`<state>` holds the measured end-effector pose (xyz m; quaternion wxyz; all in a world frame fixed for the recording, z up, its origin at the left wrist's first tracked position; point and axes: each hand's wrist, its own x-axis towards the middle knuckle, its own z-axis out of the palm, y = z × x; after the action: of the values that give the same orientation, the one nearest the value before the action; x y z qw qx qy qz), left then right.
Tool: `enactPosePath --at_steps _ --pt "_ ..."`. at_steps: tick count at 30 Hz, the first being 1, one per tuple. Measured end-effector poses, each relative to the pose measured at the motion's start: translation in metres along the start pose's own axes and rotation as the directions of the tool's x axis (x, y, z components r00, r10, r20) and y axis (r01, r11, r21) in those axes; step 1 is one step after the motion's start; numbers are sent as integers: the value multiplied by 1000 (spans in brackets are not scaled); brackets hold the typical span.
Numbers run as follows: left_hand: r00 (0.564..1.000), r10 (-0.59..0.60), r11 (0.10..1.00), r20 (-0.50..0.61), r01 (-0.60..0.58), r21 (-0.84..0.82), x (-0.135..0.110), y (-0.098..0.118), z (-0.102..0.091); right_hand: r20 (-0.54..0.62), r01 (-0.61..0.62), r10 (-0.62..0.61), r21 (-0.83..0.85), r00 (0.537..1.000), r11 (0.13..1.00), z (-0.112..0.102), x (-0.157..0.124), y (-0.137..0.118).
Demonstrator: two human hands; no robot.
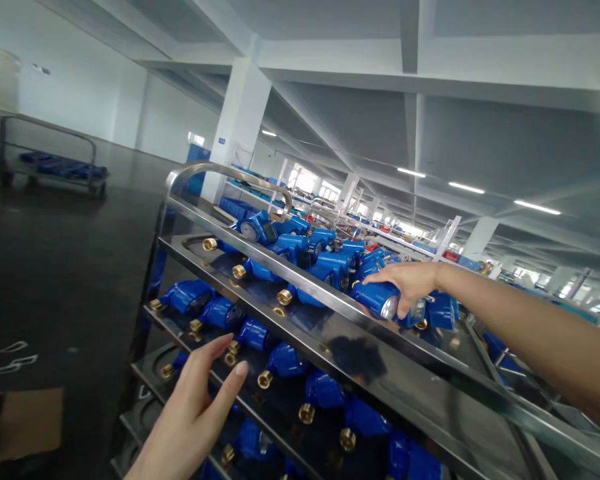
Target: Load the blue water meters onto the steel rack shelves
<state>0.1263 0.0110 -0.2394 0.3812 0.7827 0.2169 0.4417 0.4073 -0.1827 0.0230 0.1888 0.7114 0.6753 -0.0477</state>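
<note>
My right hand [411,281] reaches over the top rail, with thumb and fingers closed around a blue water meter [377,297] on the top shelf. Other blue meters with brass threaded ends lie close around it. My left hand [195,403] is in front of the trolley, thumb and fingers apart, holding nothing. Nearest to it on the second shelf is a row of meters, among them a blue water meter [254,335] with its brass end facing me. The undersides of the meters by my right hand are hidden.
The metal trolley [300,283] has several shelves and a raised rail along its near edge. A low cart [63,167] with blue items stands at the far left, a person beside it. At lower left is a cardboard box [30,423]. A white pillar [240,110] rises behind.
</note>
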Motion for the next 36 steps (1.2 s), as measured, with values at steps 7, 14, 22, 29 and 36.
enactPosePath --at_steps 7,14,22,29,36 --pt "996 -71 997 50 71 -3 -12 -21 25 100 215 -206 -86 973 973 20 46 0" --pt "999 -46 998 19 45 35 -6 10 52 119 161 -139 -205 983 965 8 57 5" --pt "989 -28 1000 145 27 15 -5 37 83 59 31 -20 -194 998 981 12 44 0" --pt "978 -33 999 205 34 -3 -13 52 84 -82 19 -32 -157 996 987 22 25 -17" --pt "983 -27 1000 183 30 -10 -27 49 69 -170 65 -87 -129 982 989 25 20 -26"
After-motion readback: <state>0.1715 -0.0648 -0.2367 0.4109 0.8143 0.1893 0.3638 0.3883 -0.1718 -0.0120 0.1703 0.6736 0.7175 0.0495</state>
